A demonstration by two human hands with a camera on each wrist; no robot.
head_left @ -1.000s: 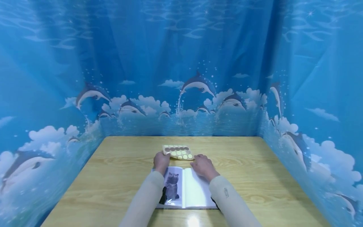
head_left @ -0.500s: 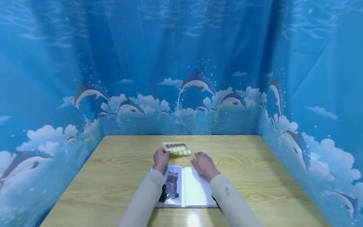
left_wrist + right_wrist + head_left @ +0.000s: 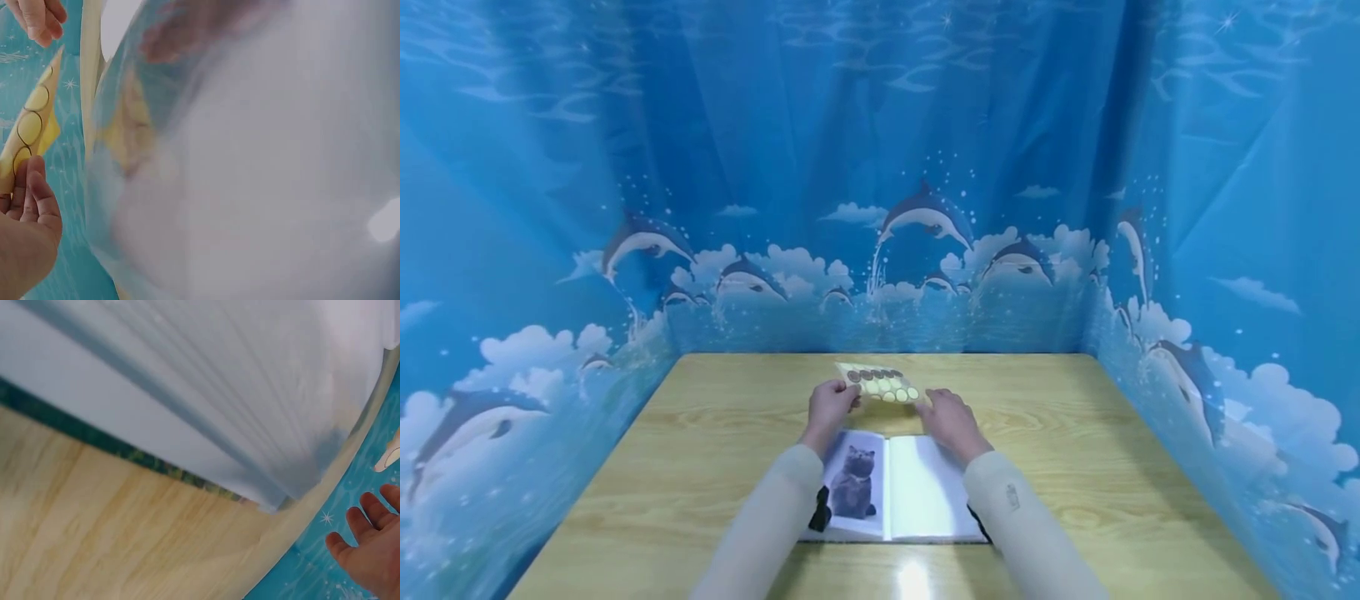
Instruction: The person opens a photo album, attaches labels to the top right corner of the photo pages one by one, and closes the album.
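Observation:
A pale sheet (image 3: 883,384) with rows of brown and yellow circles, like a sticker sheet, is raised above the far part of the table. My left hand (image 3: 829,410) pinches its left edge between thumb and fingers; the left wrist view shows the sheet (image 3: 30,128) bent. Close to the sheet's right end is my right hand (image 3: 952,422), its fingers loosely extended. A gap separates that hand (image 3: 374,547) from the sheet's corner (image 3: 389,455) in the right wrist view. Under my forearms lies an open album (image 3: 925,492) with clear sleeves.
A grey cat picture (image 3: 854,483) fills the album's left page, and the right page is white. The album rests on a wood-grain table (image 3: 700,467). Blue dolphin-print curtains (image 3: 880,167) enclose the table's back and sides.
The sheet has risen and moved away from me with the left hand. The right hand, first at the sheet's right corner, is now slightly apart from it, and both hands have moved farther forward.

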